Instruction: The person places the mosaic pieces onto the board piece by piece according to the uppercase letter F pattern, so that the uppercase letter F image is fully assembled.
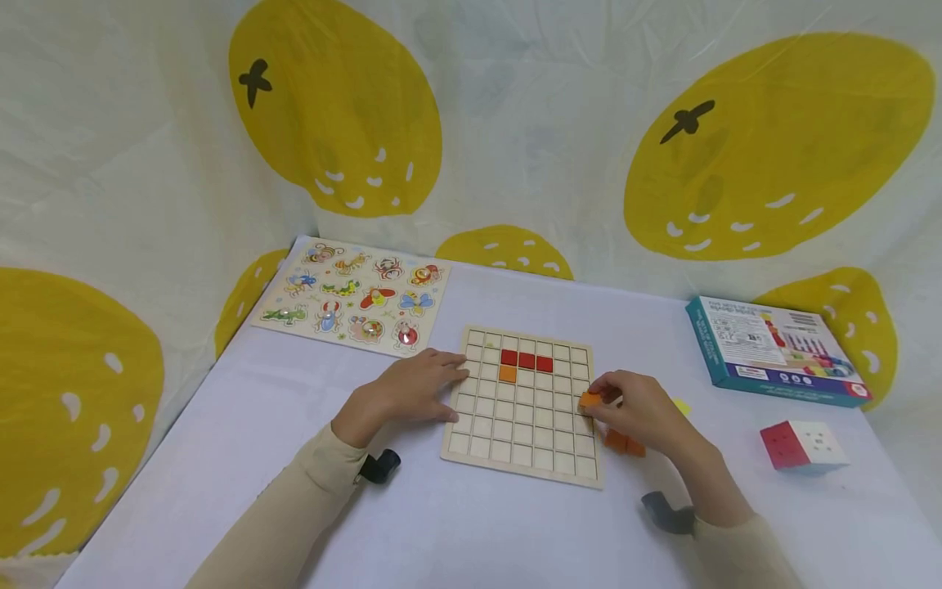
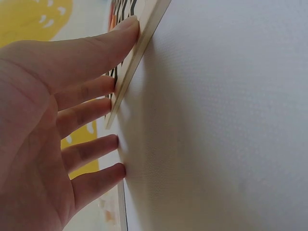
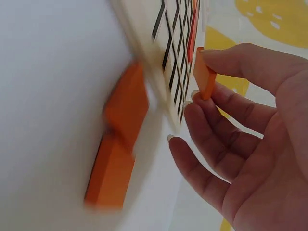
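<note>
A wooden grid board [image 1: 483, 448] lies on the white table. Three red tiles [image 1: 527, 360] sit side by side in one of its upper rows, with one orange tile [image 1: 508, 374] just below the leftmost. My left hand [image 1: 408, 388] rests spread along the board's left edge; in the left wrist view its thumb [image 2: 96, 53] touches the rim. Between thumb and fingertips my right hand [image 1: 639, 409] pinches an orange square tile [image 3: 204, 74], held over the board's right edge. More orange tiles [image 3: 127, 103] lie on the table beneath that hand, and a bit of yellow [image 1: 682, 406] shows behind it.
An insect picture board [image 1: 353, 298] lies at the back left. To the right are a flat teal toy box [image 1: 776, 352] and, closer in, a cube puzzle [image 1: 805, 446] with red and white faces. A fruit-printed cloth [image 1: 530, 123] hangs behind the table.
</note>
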`<state>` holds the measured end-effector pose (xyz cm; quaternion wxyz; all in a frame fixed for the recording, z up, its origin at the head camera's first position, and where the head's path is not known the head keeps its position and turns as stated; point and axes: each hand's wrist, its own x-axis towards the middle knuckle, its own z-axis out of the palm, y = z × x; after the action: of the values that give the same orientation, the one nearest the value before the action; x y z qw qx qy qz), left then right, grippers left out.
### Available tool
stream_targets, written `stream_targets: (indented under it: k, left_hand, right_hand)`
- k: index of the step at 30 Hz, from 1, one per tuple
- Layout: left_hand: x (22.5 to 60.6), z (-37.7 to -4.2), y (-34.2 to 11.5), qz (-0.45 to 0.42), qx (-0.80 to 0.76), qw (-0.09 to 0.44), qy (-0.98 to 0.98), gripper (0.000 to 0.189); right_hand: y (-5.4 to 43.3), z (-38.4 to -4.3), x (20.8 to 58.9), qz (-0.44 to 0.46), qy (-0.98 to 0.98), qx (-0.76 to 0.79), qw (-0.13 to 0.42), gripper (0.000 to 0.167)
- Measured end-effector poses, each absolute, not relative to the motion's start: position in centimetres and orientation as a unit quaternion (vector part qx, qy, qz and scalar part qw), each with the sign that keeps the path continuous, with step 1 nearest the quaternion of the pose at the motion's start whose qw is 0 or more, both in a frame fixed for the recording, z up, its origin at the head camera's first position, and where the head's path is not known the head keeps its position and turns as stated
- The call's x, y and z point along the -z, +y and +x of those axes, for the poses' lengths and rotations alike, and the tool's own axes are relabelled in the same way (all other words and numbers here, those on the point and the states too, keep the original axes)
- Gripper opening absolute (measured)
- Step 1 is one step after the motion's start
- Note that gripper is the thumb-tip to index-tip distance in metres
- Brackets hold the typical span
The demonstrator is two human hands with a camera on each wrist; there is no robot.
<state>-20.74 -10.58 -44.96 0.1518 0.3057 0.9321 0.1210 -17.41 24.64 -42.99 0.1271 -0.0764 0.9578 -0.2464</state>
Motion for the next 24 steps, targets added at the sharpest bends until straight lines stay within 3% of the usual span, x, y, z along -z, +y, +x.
stream_targets:
  k: [15, 24]
  left_hand:
    - [44.9, -20.7, -10.7, 0.303, -0.132, 0.157, 0.931, 0.072]
    - [44.9, -20.7, -10.7, 0.298, -0.138, 0.159, 0.931, 0.071]
  right_hand:
    - [16.3, -18.8, 43.6, -0.170, 0.939, 0.290, 0.074, 0.025]
    - [14.5, -19.2, 45.1, -0.179, 0.950, 0.247, 0.063, 0.024]
